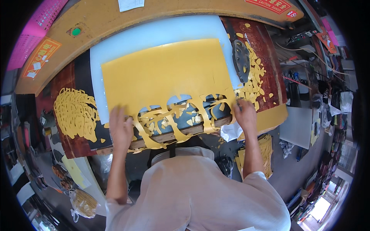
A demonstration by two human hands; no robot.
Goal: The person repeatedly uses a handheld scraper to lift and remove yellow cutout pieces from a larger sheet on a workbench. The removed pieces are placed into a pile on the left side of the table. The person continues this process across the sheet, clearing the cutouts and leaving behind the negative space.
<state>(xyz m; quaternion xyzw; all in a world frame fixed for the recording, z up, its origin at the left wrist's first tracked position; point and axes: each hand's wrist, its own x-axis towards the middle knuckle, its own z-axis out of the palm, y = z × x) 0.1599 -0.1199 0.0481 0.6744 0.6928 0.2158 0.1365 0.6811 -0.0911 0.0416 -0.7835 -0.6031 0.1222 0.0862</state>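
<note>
A wide yellow sheet (165, 73) lies on a pale blue-white cutting board (154, 29). Its near edge is a lattice of cut-outs, and curved strips (179, 133) of it hang over the table's front edge. My left hand (119, 125) is at the sheet's near left corner, closed on its edge, with the fingertips slightly blurred. At the near right corner my right hand (244, 111) grips the opposite edge with curled fingers. Small yellow scraps (189, 115) lie under and between the strips. A dark, sole-shaped cutting die (241, 61) rests right of the sheet.
A heap of looped yellow cut pieces (75, 113) sits at the left. Many loose yellow scraps (252, 81) cover the right side of the reddish-brown table (271, 65). A machine beam (165, 17) with a green button (76, 31) spans the far side. White plastic (231, 131) hangs near my right hand.
</note>
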